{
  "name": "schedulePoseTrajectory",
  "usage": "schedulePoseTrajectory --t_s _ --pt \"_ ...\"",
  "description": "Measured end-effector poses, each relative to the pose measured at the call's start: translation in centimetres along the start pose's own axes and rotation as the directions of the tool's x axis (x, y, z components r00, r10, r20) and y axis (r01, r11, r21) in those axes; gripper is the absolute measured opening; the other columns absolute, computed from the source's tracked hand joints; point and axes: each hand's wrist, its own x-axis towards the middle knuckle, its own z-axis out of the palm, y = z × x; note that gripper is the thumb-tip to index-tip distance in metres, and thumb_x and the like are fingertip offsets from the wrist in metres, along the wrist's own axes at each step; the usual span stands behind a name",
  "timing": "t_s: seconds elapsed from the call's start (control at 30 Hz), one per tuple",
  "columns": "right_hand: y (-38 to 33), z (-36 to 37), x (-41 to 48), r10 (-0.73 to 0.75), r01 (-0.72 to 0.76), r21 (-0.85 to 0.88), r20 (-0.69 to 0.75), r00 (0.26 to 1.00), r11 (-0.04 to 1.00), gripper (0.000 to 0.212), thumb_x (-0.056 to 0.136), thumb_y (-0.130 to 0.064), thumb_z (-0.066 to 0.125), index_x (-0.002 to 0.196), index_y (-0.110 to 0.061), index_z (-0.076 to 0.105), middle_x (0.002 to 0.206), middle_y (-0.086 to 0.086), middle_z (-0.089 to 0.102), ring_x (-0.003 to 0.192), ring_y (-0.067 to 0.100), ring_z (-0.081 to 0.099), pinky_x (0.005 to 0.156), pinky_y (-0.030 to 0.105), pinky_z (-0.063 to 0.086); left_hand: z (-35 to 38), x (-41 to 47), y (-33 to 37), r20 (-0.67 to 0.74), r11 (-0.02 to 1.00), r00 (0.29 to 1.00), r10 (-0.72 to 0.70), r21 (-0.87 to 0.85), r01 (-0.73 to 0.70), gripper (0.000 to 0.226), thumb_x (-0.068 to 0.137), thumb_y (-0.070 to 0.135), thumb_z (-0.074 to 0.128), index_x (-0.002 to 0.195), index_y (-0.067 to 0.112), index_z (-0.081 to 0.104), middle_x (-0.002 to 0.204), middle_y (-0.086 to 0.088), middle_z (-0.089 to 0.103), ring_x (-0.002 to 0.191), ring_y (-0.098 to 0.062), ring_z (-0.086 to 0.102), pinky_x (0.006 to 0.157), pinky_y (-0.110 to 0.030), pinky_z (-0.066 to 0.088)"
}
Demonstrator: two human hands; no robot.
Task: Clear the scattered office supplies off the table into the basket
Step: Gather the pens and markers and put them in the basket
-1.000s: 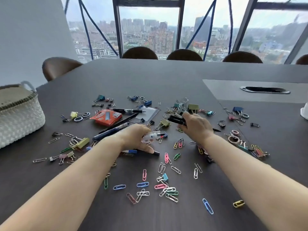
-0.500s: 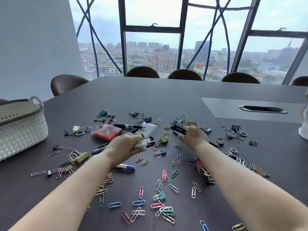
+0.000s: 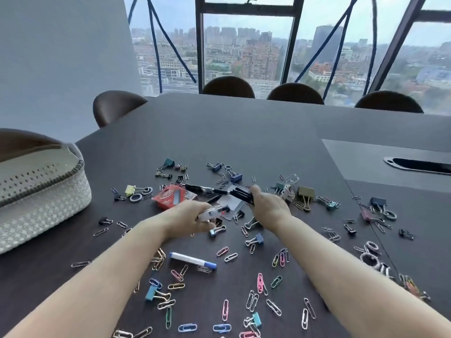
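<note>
Coloured paper clips (image 3: 260,283) and binder clips (image 3: 305,192) lie scattered over the dark table (image 3: 244,132). My left hand (image 3: 188,219) is closed around a clear-bodied pen (image 3: 211,212) just above the table. My right hand (image 3: 267,207) grips a bundle of black pens (image 3: 240,195) beside it. A white marker with a blue cap (image 3: 192,260) lies loose between my forearms. A red packet (image 3: 173,195) sits just beyond my left hand. The white woven basket (image 3: 41,201) stands at the left edge of the table.
Brown chairs (image 3: 228,87) line the far side of the table below tall windows. A grey panel with a cable slot (image 3: 417,165) is set into the table at the right. Metal rings (image 3: 369,258) lie near my right forearm.
The view has tilted up and left. Both hands have lifted slightly off the table with their pens. The white marker that lay under my left hand is now uncovered.
</note>
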Motion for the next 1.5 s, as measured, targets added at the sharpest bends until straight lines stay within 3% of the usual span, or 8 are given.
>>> schedulePoseTrajectory --t_s 0.17,0.27,0.53,0.8,1.07,1.27,1.43,1.5 --pt "-0.9 -0.7 -2.0 -0.059 0.058 -0.078 -0.014 0.998 0.995 0.039 0.092 -0.044 0.048 0.118 -0.015 0.051 0.111 0.014 0.066 0.103 0.032 0.061 0.079 0.036 0.047 1.5 -3.1 -1.2 0.073 0.997 0.997 -0.04 0.064 0.035 0.047 0.064 0.035 0.082 0.064 0.017 0.038 0.075 -0.003 0.046 0.069 -0.016 0.04 0.059 -0.029 0.031" --pt "-1.5 -0.4 -3.6 -0.09 0.084 -0.075 -0.08 0.993 0.994 0.038 0.092 -0.043 0.047 0.114 -0.013 0.053 0.11 0.014 0.066 0.102 0.032 0.061 0.078 0.036 0.048 2.6 -4.1 -1.2 0.047 0.991 0.999 -0.005 0.134 -0.001 0.038 0.068 0.032 0.079 0.066 0.016 0.044 0.076 -0.001 0.048 0.069 -0.015 0.042 0.057 -0.024 0.032" --pt "-5.2 0.5 -7.8 -0.172 0.161 -0.078 -0.173 0.97 0.984 0.028 0.093 -0.035 0.048 0.109 -0.011 0.052 0.11 0.013 0.064 0.1 0.032 0.061 0.07 0.034 0.041 2.3 -8.2 -2.1 -0.312 0.999 0.95 0.005 0.04 0.008 0.034 0.088 0.028 0.059 0.065 0.019 0.036 0.065 0.001 0.042 0.069 -0.024 0.042 0.06 -0.029 0.031" --pt "-9.9 2.4 -5.2 -0.178 0.183 0.027 -0.132 0.975 0.983 0.027 0.091 -0.032 0.05 0.115 -0.021 0.055 0.115 0.008 0.064 0.106 0.03 0.059 0.081 0.035 0.048 0.6 -11.3 -6.9 -0.509 0.959 0.85 -0.133 0.15 0.24 0.016 0.085 0.015 0.055 0.087 0.018 0.039 0.095 -0.014 0.063 0.09 -0.034 0.06 0.075 -0.034 0.042" --pt "-12.8 3.6 -0.2 -0.303 0.305 -0.033 0.051 0.952 0.952 0.037 0.087 -0.034 0.058 0.119 -0.016 0.056 0.128 0.003 0.053 0.118 0.027 0.052 0.093 0.037 0.046 -0.9 -10.8 -9.9 -0.501 0.964 0.848 -0.17 0.093 0.249 0.032 0.077 0.008 0.054 0.059 0.028 0.036 0.067 0.007 0.041 0.071 -0.022 0.047 0.064 -0.028 0.033" --pt "-11.3 3.8 0.7 -0.331 0.336 -0.037 0.096 0.939 0.941 0.046 0.087 -0.042 0.056 0.127 -0.02 0.05 0.133 0.001 0.05 0.12 0.026 0.052 0.094 0.036 0.044 -1.7 -8.0 -10.1 -0.5 0.97 0.842 -0.201 0.016 0.241 0.011 0.078 0.003 0.047 0.079 0.01 0.055 0.082 -0.009 0.059 0.079 -0.029 0.055 0.065 -0.031 0.038" --pt "-6.0 1.7 1.0 -0.132 0.137 0.064 -0.069 0.989 0.989 0.031 0.089 -0.033 0.053 0.113 -0.014 0.047 0.107 0.01 0.064 0.093 0.03 0.06 0.07 0.032 0.042 -1.4 -4.4 -7.8 -0.463 0.977 0.869 -0.175 0.025 0.21 0.026 0.08 0.005 0.049 0.063 0.024 0.044 0.066 0.003 0.05 0.076 -0.027 0.05 0.071 -0.03 0.042" --pt "-4.3 1.2 1.1 -0.052 0.058 0.095 -0.063 0.997 0.994 0.031 0.085 -0.029 0.056 0.11 -0.013 0.045 0.102 0.009 0.065 0.081 0.025 0.057 0.066 0.03 0.041 -0.8 -2.7 -6.3 -0.42 0.983 0.901 -0.107 0.093 0.16 0.007 0.083 0.015 0.056 0.089 0.017 0.06 0.092 -0.004 0.064 0.095 -0.028 0.056 0.082 -0.029 0.044"
